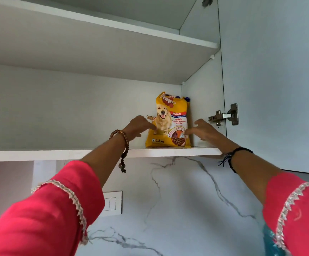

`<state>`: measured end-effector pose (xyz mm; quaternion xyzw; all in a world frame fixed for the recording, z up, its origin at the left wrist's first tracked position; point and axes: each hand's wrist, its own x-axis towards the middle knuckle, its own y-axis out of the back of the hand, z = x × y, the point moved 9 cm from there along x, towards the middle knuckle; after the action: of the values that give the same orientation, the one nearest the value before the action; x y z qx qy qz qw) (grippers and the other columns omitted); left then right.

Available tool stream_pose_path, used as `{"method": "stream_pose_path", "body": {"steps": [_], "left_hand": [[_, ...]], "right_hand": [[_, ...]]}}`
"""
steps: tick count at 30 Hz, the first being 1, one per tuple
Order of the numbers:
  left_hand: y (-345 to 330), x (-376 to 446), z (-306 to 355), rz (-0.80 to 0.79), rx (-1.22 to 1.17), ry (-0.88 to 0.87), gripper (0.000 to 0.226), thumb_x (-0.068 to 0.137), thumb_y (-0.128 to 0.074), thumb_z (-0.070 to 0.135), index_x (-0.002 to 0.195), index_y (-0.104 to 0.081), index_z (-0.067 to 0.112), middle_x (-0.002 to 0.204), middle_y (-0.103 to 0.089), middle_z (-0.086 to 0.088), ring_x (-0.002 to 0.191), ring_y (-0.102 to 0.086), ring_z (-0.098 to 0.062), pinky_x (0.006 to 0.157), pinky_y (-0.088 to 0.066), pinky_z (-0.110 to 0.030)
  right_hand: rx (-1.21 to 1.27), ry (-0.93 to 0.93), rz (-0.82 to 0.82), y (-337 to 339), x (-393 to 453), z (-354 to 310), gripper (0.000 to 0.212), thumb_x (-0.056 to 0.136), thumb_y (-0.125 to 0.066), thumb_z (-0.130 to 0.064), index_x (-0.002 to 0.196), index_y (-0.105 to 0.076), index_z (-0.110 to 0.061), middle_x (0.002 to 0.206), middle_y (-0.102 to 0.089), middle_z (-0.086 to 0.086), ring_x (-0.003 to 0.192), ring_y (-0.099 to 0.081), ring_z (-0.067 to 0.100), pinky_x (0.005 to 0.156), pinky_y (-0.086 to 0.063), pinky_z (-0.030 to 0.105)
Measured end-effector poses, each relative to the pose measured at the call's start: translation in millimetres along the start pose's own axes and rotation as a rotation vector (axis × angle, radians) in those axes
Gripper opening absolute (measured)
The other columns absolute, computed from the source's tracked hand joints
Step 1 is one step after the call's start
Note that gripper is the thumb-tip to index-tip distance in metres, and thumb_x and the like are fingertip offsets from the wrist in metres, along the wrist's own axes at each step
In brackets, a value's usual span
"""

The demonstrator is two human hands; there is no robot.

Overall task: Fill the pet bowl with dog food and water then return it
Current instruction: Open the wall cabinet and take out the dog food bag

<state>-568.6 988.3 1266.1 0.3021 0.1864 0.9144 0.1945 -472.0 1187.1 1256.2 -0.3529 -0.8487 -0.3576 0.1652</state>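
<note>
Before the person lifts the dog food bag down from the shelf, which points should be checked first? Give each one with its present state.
1. Dog food bag stands upright on the cabinet shelf: ok.
2. Left hand touches the bag's side: ok.
3. Right hand touches the other side: ok.
4. Firm grip round the bag: not ok, fingers not yet curled round it.
5. Cabinet door open, out of the way: ok.
6. Bag top sealed: cannot tell.

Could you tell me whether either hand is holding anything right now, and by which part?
Neither hand has a firm hold yet. The left hand and right hand flank the dog food bag, with fingertips at its lower side edges, apparently touching but not closed round it.
</note>
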Motion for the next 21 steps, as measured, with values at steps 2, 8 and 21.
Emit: {"method": "stream_pose_path", "body": {"steps": [2, 8, 21], "left_hand": [[-3.2, 7.6, -3.5, -0.034, -0.037, 0.030, 0.022, 0.083, -0.067, 0.015, 0.078, -0.047, 0.010, 0.083, -0.044, -0.002, 0.092, -0.045, -0.019, 0.089, -0.038, -0.037], [-16.6, 29.6, -19.0, -0.118, 0.058, 0.168, 0.069, 0.081, -0.070, 0.024, 0.136, -0.033, 0.004, 0.143, -0.032, -0.015, 0.134, -0.031, -0.030, 0.108, -0.035, -0.044], [-58.8, 54.6, -43.5, -0.416, 0.366, 0.313, 0.169, 0.001, -0.082, 0.062, 0.148, -0.010, 0.017, 0.155, -0.018, -0.011, 0.141, -0.021, -0.032, 0.113, -0.029, -0.046]], "right_hand": [[0.047, -0.068, -0.066, -7.1, 9.9, 10.5, 0.073, 0.082, -0.071, -0.026, 0.139, -0.031, -0.002, 0.141, -0.042, 0.014, 0.127, -0.043, 0.027, 0.097, -0.042, 0.037], [0.221, -0.149, -0.273, -33.8, 33.3, 31.1, 0.057, 0.084, -0.067, -0.018, 0.134, -0.043, -0.007, 0.131, -0.052, 0.008, 0.118, -0.049, 0.023, 0.092, -0.046, 0.035], [0.345, -0.157, -0.503, -70.6, 71.7, 45.8, 0.032, 0.084, -0.068, -0.017, 0.111, -0.054, -0.010, 0.094, -0.063, 0.004, 0.087, -0.060, 0.015, 0.070, -0.053, 0.025]]}}
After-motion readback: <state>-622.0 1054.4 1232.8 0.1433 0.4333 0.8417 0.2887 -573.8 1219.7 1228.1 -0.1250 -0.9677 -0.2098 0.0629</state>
